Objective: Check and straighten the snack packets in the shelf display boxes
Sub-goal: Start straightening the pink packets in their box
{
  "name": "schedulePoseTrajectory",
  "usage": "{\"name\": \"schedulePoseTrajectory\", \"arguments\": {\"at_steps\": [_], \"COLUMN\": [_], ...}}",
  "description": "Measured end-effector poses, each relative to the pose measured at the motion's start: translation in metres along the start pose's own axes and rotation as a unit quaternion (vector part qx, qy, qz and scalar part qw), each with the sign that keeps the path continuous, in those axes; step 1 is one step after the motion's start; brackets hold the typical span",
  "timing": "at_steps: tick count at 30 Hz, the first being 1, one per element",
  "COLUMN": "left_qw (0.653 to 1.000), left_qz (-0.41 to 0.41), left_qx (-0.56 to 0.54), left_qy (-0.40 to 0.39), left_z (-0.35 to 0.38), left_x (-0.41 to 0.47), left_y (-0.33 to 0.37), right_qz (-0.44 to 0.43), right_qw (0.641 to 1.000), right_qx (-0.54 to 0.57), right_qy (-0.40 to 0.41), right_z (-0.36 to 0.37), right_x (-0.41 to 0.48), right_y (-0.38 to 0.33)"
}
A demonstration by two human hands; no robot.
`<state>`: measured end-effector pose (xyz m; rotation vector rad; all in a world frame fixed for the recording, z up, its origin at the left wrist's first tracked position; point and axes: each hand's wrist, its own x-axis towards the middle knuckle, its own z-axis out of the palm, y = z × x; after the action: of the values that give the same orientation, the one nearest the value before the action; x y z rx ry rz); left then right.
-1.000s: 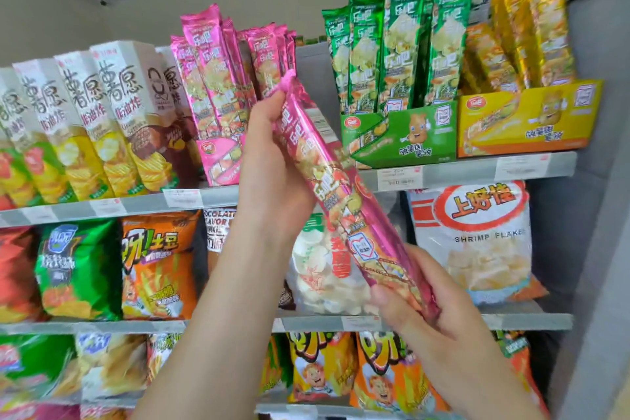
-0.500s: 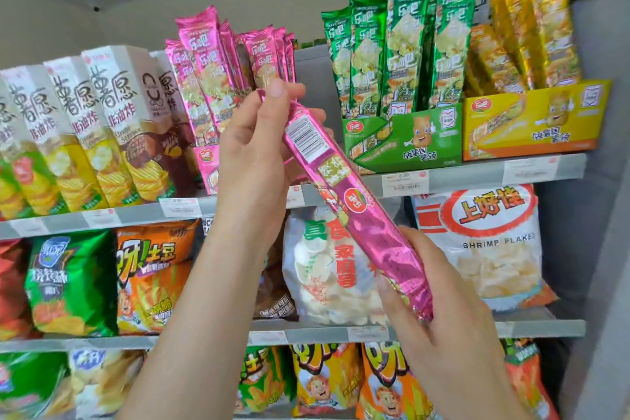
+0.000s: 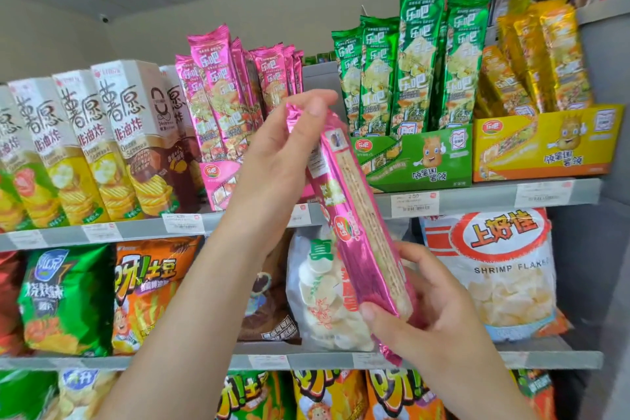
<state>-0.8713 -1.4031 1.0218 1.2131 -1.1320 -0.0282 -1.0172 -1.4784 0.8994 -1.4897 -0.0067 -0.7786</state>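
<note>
I hold one long pink snack packet (image 3: 358,235) tilted in front of the shelves, its back seam side facing me. My left hand (image 3: 283,160) pinches its top end and my right hand (image 3: 433,310) cups its lower end. Behind my left hand stands the pink display box (image 3: 218,181) on the top shelf, with several upright pink packets (image 3: 221,92) in it. To its right stand a green display box (image 3: 426,157) holding green packets (image 3: 416,58) and a yellow display box (image 3: 545,140) holding leaning yellow packets (image 3: 542,54).
Tall white chip cartons (image 3: 88,140) fill the top shelf's left side. The shelf edge (image 3: 477,194) carries price tags. Below sit a shrimp flakes bag (image 3: 494,269), a white cracker bag (image 3: 317,293), and orange (image 3: 146,286) and green (image 3: 64,297) chip bags. A grey wall (image 3: 600,249) closes the right side.
I have turned the pink packet in my hands, from its printed front through the barcode side to its back seam. Both hands kept their hold; the view has risen slightly.
</note>
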Motion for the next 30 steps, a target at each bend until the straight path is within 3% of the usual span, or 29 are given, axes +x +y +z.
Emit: {"name": "schedulePoseTrajectory", "arguments": {"at_steps": [3, 6, 8, 11, 13, 16, 19, 22, 25, 30], "left_qw": [0.999, 0.999, 0.999, 0.998, 0.995, 0.990, 0.988, 0.998, 0.991, 0.978], "left_qz": [0.011, -0.018, -0.031, -0.036, -0.043, -0.046, -0.051, -0.020, 0.031, 0.075], "left_qx": [0.045, 0.020, 0.006, -0.041, -0.077, -0.105, -0.118, -0.014, 0.128, 0.191], "left_qy": [0.004, -0.017, -0.016, -0.036, -0.049, -0.077, -0.088, -0.062, -0.031, -0.037], "left_z": [-0.005, -0.009, -0.014, -0.020, -0.020, -0.020, -0.020, -0.023, -0.030, -0.045], "left_x": [-0.004, -0.009, -0.011, -0.009, -0.005, -0.001, 0.003, 0.008, 0.018, 0.047], "left_y": [0.001, 0.000, 0.001, 0.001, 0.003, 0.002, 0.005, 0.012, 0.027, 0.064], "right_qz": [-0.082, -0.111, -0.092, -0.016, 0.031, 0.033, 0.015, -0.040, -0.108, -0.185], "right_qw": [0.976, 0.940, 0.955, 0.996, 0.999, 0.997, 0.998, 0.997, 0.958, 0.905], "right_qx": [-0.170, -0.298, -0.263, -0.076, 0.011, 0.018, 0.040, -0.060, -0.233, -0.337], "right_qy": [0.105, 0.124, 0.099, 0.046, -0.019, -0.071, -0.055, 0.038, 0.128, 0.182], "right_z": [0.006, 0.006, 0.008, 0.006, 0.002, -0.001, 0.003, 0.010, 0.019, 0.030], "right_x": [0.002, 0.005, 0.006, 0.015, 0.021, 0.027, 0.031, 0.034, 0.040, 0.064], "right_y": [0.007, 0.010, 0.009, 0.004, -0.003, -0.010, -0.009, -0.005, -0.003, -0.016]}}
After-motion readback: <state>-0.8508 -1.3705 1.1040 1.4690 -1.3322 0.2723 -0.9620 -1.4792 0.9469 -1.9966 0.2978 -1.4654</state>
